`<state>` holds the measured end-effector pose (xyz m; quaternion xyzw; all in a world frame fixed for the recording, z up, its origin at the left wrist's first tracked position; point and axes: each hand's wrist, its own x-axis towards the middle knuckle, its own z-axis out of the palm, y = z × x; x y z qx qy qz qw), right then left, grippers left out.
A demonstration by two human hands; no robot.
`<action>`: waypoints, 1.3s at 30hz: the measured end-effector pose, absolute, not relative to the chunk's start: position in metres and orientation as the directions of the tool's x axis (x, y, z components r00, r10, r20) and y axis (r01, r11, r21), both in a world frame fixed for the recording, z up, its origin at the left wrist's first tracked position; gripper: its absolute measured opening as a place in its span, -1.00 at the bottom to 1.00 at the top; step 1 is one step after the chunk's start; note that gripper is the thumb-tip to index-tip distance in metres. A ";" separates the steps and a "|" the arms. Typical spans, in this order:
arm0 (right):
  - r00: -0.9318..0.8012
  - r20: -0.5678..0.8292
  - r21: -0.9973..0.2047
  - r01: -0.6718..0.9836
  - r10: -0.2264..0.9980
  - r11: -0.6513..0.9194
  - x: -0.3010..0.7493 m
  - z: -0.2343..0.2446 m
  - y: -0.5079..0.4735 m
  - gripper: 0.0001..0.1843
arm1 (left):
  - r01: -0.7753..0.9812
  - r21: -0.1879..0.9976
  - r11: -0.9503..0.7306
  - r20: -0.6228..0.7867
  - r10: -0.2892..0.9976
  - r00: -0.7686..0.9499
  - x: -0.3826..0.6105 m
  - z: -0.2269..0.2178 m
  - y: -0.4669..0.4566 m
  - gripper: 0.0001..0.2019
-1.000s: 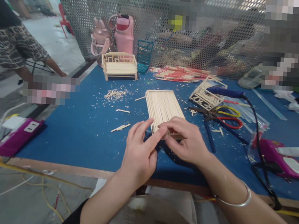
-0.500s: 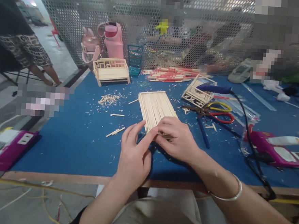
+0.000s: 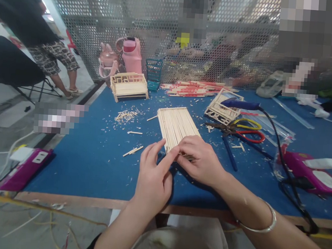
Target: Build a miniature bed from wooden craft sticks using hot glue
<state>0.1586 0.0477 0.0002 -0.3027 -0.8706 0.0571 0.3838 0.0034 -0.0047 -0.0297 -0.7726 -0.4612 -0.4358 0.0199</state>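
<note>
A flat panel of pale wooden sticks laid side by side (image 3: 177, 123) rests on the blue tabletop, its near edge partly covered by my fingers. My left hand (image 3: 155, 173) is curled at the near left corner, with the index finger pressing on the front edge and the other fingers along the side. From the right, my right hand (image 3: 200, 157) pinches the same front edge, thumb low and fingers on top. The fingertips of both hands almost meet. Whether a small loose stick lies between them is hidden.
Wooden stick models, a small bench (image 3: 130, 87) and a frame (image 3: 225, 108), stand behind. At right lie scissors (image 3: 246, 130), pliers (image 3: 229, 150), a blue-handled corded tool (image 3: 241, 104) and a purple power strip (image 3: 316, 169). Stick scraps (image 3: 126, 116) and red-and-pale sticks (image 3: 191, 89) are scattered about.
The whole view has shifted, so everything sits slightly lower and further right. My hands keep nearly the same hold on the panel. More of the person standing at the left shows.
</note>
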 end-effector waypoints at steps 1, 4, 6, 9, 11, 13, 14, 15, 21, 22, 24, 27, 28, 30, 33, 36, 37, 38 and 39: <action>-0.524 0.630 -0.332 0.486 0.573 0.809 0.159 0.000 0.048 -0.78 | 0.731 0.370 -0.573 0.692 0.695 0.195 0.003 -0.030 -0.005 -0.46; -0.524 0.631 -0.336 0.480 0.572 0.811 0.158 0.000 0.048 -0.78 | 0.733 0.370 -0.571 0.690 0.697 0.195 0.003 -0.030 -0.005 -0.46; -0.523 0.635 -0.337 0.475 0.569 0.813 0.158 0.000 0.048 -0.79 | 0.732 0.370 -0.571 0.693 0.695 0.192 0.003 -0.030 -0.005 -0.46; -0.527 0.629 -0.337 0.478 0.572 0.811 0.158 0.000 0.048 -0.78 | 0.732 0.374 -0.570 0.696 0.694 0.186 0.003 -0.031 -0.005 -0.44; -0.531 0.623 -0.340 0.478 0.575 0.810 0.158 -0.001 0.048 -0.78 | 0.732 0.380 -0.566 0.693 0.698 0.180 0.003 -0.031 -0.005 -0.43; -0.530 0.626 -0.338 0.476 0.571 0.812 0.159 -0.001 0.048 -0.78 | 0.731 0.385 -0.564 0.691 0.701 0.177 0.004 -0.031 -0.005 -0.44; -0.528 0.630 -0.335 0.476 0.569 0.813 0.159 -0.001 0.048 -0.78 | 0.729 0.387 -0.564 0.691 0.701 0.176 0.004 -0.031 -0.005 -0.44; -0.527 0.634 -0.331 0.476 0.566 0.814 0.159 -0.001 0.048 -0.77 | 0.728 0.387 -0.565 0.691 0.701 0.176 0.004 -0.031 -0.005 -0.44; -0.522 0.647 -0.326 0.469 0.555 0.821 0.158 0.000 0.048 -0.78 | 0.691 0.418 -0.590 0.721 0.678 0.142 0.002 -0.032 -0.004 -0.35; -0.521 0.648 -0.332 0.463 0.555 0.822 0.158 0.000 0.049 -0.80 | 0.683 0.428 -0.592 0.727 0.675 0.129 0.002 -0.032 -0.004 -0.33; -0.516 0.648 -0.345 0.457 0.560 0.820 0.158 -0.001 0.049 -0.82 | 0.674 0.459 -0.579 0.721 0.686 0.098 0.001 -0.034 -0.005 -0.28; -0.513 0.648 -0.345 0.462 0.563 0.817 0.158 -0.002 0.049 -0.82 | 0.674 0.515 -0.530 0.678 0.732 0.057 0.001 -0.035 -0.005 -0.25; -0.514 0.648 -0.339 0.466 0.562 0.817 0.158 -0.003 0.049 -0.82 | 0.674 0.528 -0.516 0.666 0.745 0.048 0.001 -0.035 -0.006 -0.25; -0.511 0.648 -0.334 0.475 0.565 0.814 0.160 -0.003 0.048 -0.84 | 0.676 0.541 -0.500 0.650 0.758 0.040 0.001 -0.035 -0.006 -0.25; -0.470 0.658 -0.388 0.459 0.589 0.799 0.167 -0.001 0.045 -0.61 | 0.672 0.566 -0.477 0.626 0.779 0.026 0.001 -0.035 -0.007 -0.26; -0.310 0.698 -0.515 0.409 0.646 0.753 0.175 -0.001 0.047 -0.53 | 0.673 0.595 -0.439 0.601 0.799 -0.009 0.000 -0.036 -0.006 -0.29; -0.227 0.708 -0.561 0.396 0.669 0.727 0.177 -0.003 0.049 -0.56 | 0.674 0.603 -0.427 0.593 0.805 -0.020 0.000 -0.036 -0.006 -0.30; -0.143 0.711 -0.600 0.386 0.688 0.700 0.179 -0.004 0.051 -0.59 | 0.676 0.609 -0.415 0.585 0.811 -0.029 0.000 -0.037 -0.005 -0.32; -0.068 0.709 -0.632 0.381 0.702 0.675 0.180 -0.006 0.053 -0.62 | 0.678 0.614 -0.405 0.576 0.817 -0.034 0.001 -0.037 -0.005 -0.34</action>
